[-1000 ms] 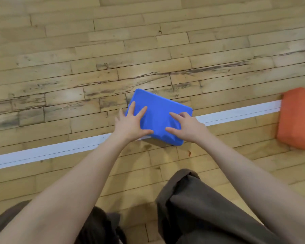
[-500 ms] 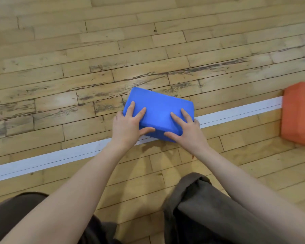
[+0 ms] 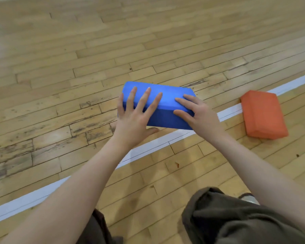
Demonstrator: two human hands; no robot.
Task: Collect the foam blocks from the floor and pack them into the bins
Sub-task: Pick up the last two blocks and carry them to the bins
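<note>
Both hands hold the blue rectangular foam block (image 3: 165, 103) at the middle of the frame. The left hand (image 3: 133, 120) spreads its fingers (image 3: 143, 99) nearly straight across the block's top face and near side, with the thumb reaching under the lower edge, so it clasps the block's left end. The right hand (image 3: 199, 114) lies over the block's right end, its fingers bent over the top edge and the thumb pressing the darker near face. The block sits tilted, its top face turned up and away, its lower edge just above the white painted line (image 3: 148, 147) that runs from the lower left of the frame to the right edge. Whether that edge touches the floor cannot be told.

An orange rectangular foam block (image 3: 263, 114) lies flat on the worn wooden plank floor (image 3: 60, 85) at centre right, its far corner over the white line, apart from the blue block and the right hand. Floor boards stretch open across the upper and left parts of the frame. Along the bottom edge are the person's dark brown trouser knees (image 3: 227, 221), under the forearms.
</note>
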